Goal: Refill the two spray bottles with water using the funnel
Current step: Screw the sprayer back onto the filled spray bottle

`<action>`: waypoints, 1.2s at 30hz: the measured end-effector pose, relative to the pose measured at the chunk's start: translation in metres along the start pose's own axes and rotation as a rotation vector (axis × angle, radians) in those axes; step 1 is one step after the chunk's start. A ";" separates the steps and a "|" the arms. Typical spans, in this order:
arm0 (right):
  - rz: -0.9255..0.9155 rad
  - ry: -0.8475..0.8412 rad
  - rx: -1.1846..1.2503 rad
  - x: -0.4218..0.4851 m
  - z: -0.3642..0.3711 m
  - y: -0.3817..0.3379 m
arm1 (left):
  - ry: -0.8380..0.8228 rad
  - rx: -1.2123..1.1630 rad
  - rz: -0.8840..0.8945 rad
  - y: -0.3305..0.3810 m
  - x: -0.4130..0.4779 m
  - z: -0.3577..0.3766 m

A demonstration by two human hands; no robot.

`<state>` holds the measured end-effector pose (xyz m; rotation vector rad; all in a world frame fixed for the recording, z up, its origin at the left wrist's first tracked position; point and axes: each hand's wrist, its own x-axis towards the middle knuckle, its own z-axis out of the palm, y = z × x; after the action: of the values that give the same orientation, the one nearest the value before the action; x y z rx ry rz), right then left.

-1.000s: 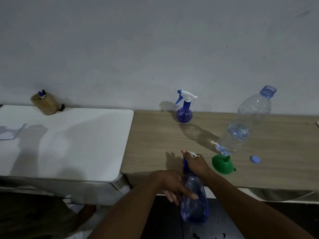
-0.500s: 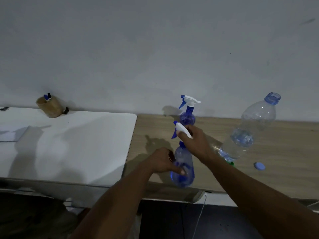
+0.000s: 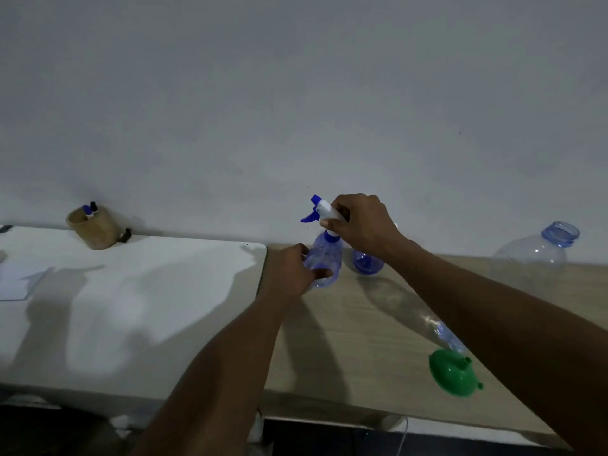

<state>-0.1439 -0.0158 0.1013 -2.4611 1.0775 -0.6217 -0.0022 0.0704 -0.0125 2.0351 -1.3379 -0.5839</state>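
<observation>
I hold a clear blue spray bottle (image 3: 324, 258) above the back of the wooden table (image 3: 355, 327). My left hand (image 3: 289, 269) grips its body, and my right hand (image 3: 363, 223) is closed on its white and blue trigger head. Just to its right stands the second spray bottle (image 3: 367, 263), with its top hidden behind my right wrist. A green funnel (image 3: 452, 375) lies on its side near the table's front edge. The large clear water bottle (image 3: 539, 255) stands uncapped at the far right, partly behind my right forearm.
A white table (image 3: 131, 291) adjoins the wooden one on the left. On it, a brown holder with pens (image 3: 95, 227) sits against the wall and a sheet of paper (image 3: 16, 281) lies at the left edge. A white wall runs behind both tables.
Both hands have carried the held spray bottle up from below the table's front edge to the back, beside the second bottle. The view has tilted up.
</observation>
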 end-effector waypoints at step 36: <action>0.307 -0.287 -0.285 0.038 0.033 0.142 | 0.039 0.113 -0.016 -0.017 0.044 0.036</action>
<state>-0.1868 -0.1288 0.0113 -2.4370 1.4614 -0.0201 0.0022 0.0258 -0.0508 2.1386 -1.3602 -0.4834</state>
